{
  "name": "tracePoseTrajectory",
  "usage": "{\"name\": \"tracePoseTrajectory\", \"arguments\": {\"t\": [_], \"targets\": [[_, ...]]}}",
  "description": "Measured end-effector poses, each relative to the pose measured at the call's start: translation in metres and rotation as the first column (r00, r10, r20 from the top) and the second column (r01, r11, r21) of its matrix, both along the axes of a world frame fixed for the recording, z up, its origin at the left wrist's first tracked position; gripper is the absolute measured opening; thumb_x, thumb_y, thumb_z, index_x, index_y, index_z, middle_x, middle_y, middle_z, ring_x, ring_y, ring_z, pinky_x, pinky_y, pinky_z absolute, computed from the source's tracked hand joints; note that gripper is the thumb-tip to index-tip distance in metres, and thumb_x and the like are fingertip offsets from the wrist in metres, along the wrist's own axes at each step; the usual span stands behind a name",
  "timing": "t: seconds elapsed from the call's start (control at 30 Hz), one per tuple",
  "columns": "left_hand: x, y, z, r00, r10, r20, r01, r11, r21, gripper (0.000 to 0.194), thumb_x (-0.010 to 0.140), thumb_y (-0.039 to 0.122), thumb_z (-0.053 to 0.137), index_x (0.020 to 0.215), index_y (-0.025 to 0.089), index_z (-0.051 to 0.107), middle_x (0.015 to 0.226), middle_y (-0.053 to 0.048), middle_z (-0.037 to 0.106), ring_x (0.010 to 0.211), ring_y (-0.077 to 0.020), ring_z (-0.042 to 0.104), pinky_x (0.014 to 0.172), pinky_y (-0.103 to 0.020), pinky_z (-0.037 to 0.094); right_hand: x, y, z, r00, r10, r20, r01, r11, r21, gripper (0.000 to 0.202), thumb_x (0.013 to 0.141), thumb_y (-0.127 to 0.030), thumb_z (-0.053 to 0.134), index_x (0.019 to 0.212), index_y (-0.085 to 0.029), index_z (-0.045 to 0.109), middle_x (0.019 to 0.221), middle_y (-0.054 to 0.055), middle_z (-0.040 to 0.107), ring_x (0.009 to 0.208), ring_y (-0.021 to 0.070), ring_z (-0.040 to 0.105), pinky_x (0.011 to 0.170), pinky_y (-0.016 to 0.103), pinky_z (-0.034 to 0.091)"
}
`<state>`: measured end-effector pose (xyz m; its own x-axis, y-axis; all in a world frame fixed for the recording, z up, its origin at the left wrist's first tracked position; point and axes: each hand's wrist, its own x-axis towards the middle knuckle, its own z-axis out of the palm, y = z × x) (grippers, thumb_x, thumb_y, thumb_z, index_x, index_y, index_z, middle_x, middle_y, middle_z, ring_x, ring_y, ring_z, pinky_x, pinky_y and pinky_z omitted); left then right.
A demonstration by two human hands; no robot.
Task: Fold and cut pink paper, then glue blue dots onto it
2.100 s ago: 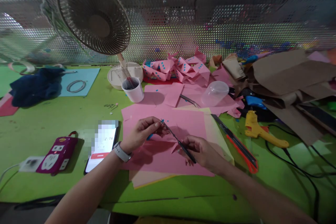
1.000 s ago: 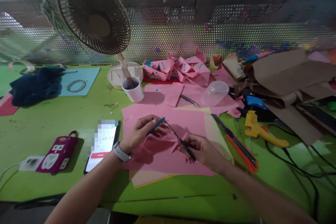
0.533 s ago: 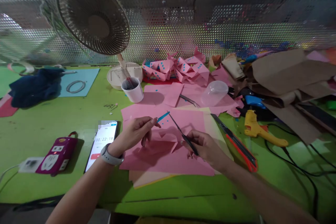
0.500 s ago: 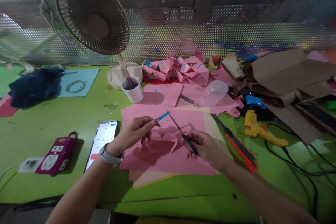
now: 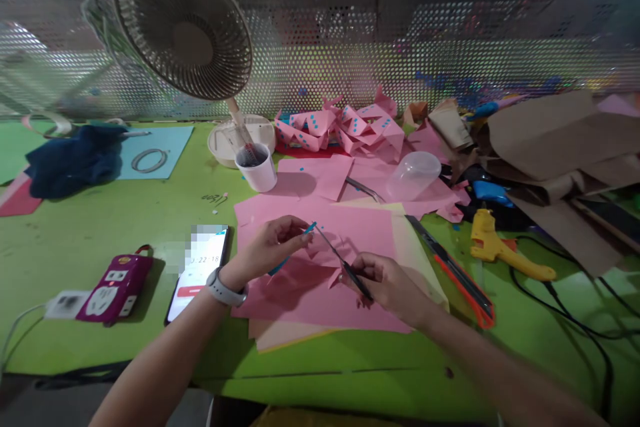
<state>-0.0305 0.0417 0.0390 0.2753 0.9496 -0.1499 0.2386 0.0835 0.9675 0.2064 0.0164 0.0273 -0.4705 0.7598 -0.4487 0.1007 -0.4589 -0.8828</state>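
Note:
My left hand [image 5: 270, 248], fingers closed in a pinch, holds a narrow blue paper strip [image 5: 311, 227]; the strip's tip sticks out past the fingertips and its other end shows below the hand. In my right hand [image 5: 385, 280] is a pair of dark-handled scissors [image 5: 357, 279], the slim blades pointing up and left to the strip's tip. Whether the blades touch the strip is too fine to tell. Below both hands lies a pink paper sheet [image 5: 370, 223] on yellowish sheets [image 5: 425, 267]. A folded pink piece, partly hidden, rests between the hands.
A phone [image 5: 197, 273] and a purple power socket [image 5: 116, 287] lie left. A red box cutter [image 5: 460, 283] and yellow glue gun [image 5: 505, 257] with cable lie right. Behind stand a white cup [image 5: 260, 177], a fan [image 5: 193, 43], dotted pink paper shapes [image 5: 345, 125] and a clear plastic cup [image 5: 414, 175].
My left hand has turned and drawn the blue strip slightly down and left; more of its far end shows below the hand. The scissors' tip has followed it. The view has shifted slightly.

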Motion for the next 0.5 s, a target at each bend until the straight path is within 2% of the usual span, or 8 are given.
{"name": "tracePoseTrajectory", "arguments": {"t": [0.1, 0.23, 0.37, 0.5], "targets": [[0.0017, 0.0002, -0.0028, 0.997, -0.021, 0.072, 0.025, 0.998, -0.056, 0.027, 0.085, 0.040, 0.064, 0.093, 0.014, 0.064, 0.086, -0.009, 0.073, 0.081, -0.0175, 0.069, 0.077, -0.031, 0.055, -0.0014, -0.0005, 0.0015, 1.000, -0.006, 0.000, 0.006, 1.000, -0.028, 0.047, 0.060, -0.052, 0.083, 0.072, -0.017, 0.054, 0.057, -0.006, 0.053, 0.047, 0.0073, 0.050, 0.044, 0.022, 0.041], [0.0029, 0.0001, -0.0022, 0.987, -0.004, 0.162, 0.025, 0.991, -0.132, 0.029, 0.081, 0.038, 0.070, 0.097, 0.014, 0.063, 0.080, -0.006, 0.073, 0.076, -0.0159, 0.069, 0.075, -0.030, 0.056, -0.0018, -0.0020, 0.0011, 1.000, -0.002, 0.010, 0.002, 1.000, -0.028, 0.048, 0.059, -0.052, 0.084, 0.073, -0.017, 0.054, 0.063, -0.005, 0.055, 0.048, 0.0067, 0.049, 0.044, 0.021, 0.040], [0.0037, 0.0006, -0.0014, 0.989, 0.024, 0.147, -0.005, 0.991, -0.134, 0.028, 0.080, 0.039, 0.071, 0.093, 0.015, 0.065, 0.070, -0.004, 0.071, 0.066, -0.0137, 0.067, 0.067, -0.027, 0.056, -0.0014, -0.0034, -0.0009, 1.000, 0.006, 0.019, -0.005, 0.999, -0.041, 0.048, 0.060, -0.054, 0.082, 0.073, -0.018, 0.053, 0.061, -0.005, 0.055, 0.049, 0.0073, 0.049, 0.045, 0.022, 0.041], [0.0038, 0.0010, -0.0006, 0.992, 0.021, 0.126, -0.007, 0.994, -0.111, 0.026, 0.081, 0.040, 0.070, 0.089, 0.016, 0.067, 0.070, -0.004, 0.072, 0.065, -0.0131, 0.066, 0.066, -0.025, 0.055, -0.0009, -0.0035, -0.0021, 1.000, 0.003, 0.025, -0.001, 0.999, -0.052, 0.048, 0.058, -0.051, 0.084, 0.072, -0.018, 0.052, 0.059, -0.006, 0.054, 0.048, 0.0074, 0.049, 0.044, 0.022, 0.039]]}}
